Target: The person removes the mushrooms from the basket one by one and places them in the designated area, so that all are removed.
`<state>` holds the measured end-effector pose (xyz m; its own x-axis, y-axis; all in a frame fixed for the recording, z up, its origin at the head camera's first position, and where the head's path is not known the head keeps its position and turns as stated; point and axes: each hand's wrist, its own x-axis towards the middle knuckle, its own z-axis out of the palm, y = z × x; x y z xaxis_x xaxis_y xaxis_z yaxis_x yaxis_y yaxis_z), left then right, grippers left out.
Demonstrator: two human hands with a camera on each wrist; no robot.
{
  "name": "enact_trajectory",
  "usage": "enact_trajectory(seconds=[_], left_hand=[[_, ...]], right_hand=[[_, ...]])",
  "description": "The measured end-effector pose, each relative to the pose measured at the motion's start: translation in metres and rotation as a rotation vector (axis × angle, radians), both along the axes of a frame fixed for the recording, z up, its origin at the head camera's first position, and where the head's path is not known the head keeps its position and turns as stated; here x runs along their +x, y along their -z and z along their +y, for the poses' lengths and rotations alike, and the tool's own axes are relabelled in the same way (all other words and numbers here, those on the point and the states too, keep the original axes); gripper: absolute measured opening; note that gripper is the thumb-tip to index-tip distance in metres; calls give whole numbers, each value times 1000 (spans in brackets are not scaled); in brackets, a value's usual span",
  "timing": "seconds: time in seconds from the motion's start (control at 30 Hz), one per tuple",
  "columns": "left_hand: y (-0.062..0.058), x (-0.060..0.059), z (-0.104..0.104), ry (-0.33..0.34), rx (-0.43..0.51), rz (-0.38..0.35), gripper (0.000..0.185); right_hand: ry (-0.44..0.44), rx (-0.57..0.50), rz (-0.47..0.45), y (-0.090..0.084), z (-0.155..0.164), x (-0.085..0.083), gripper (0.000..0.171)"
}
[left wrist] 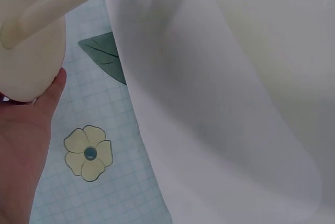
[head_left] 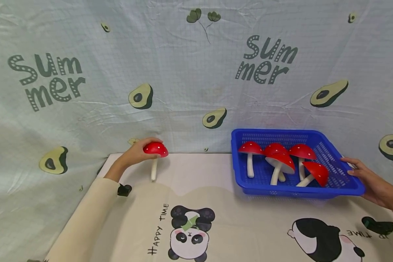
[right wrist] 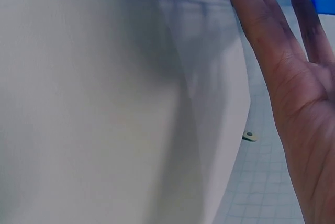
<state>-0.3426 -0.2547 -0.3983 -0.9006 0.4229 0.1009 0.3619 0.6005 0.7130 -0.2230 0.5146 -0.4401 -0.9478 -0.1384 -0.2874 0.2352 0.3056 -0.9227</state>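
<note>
My left hand (head_left: 141,151) grips a toy mushroom (head_left: 155,149) by its white-dotted red cap, near the table's back-left corner. Its pale stem points down; in the left wrist view, the cap's cream underside (left wrist: 36,62) faces the camera, with the left thumb (left wrist: 55,90) at its edge. At the far right my right hand (head_left: 368,178) holds the right rim of a blue plastic basket (head_left: 301,191), two digits lapping over the edge. Other fingers (right wrist: 314,33) reach up to the basket in the right wrist view. Several similar red-capped mushrooms (head_left: 250,148) stand or lean inside the basket.
A pale cloth with panda prints (head_left: 189,240) covers the table (head_left: 196,171). Behind it hangs a light curtain (head_left: 183,65) with avocado and lettering prints, right along the table's back edge. The basket stands at the back right, close to the curtain.
</note>
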Motion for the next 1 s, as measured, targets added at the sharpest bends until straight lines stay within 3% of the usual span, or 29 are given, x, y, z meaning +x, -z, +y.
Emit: enact_trajectory(seconds=[0.47, 0.7, 0.87, 1.0], left_hand=[[13, -6, 0, -50, -6, -53, 58], [17, -8, 0, -47, 23, -66, 58], [20, -8, -1, -44, 38, -68, 58], [22, -7, -1, -47, 58, -75, 58]], right_hand=[[-11, 33, 3, -1, -2, 1, 42], [-61, -47, -30, -9, 8, -3, 35], [-101, -39, -48, -17, 12, -8, 37], [-125, -130, -55, -20, 14, -10, 41]])
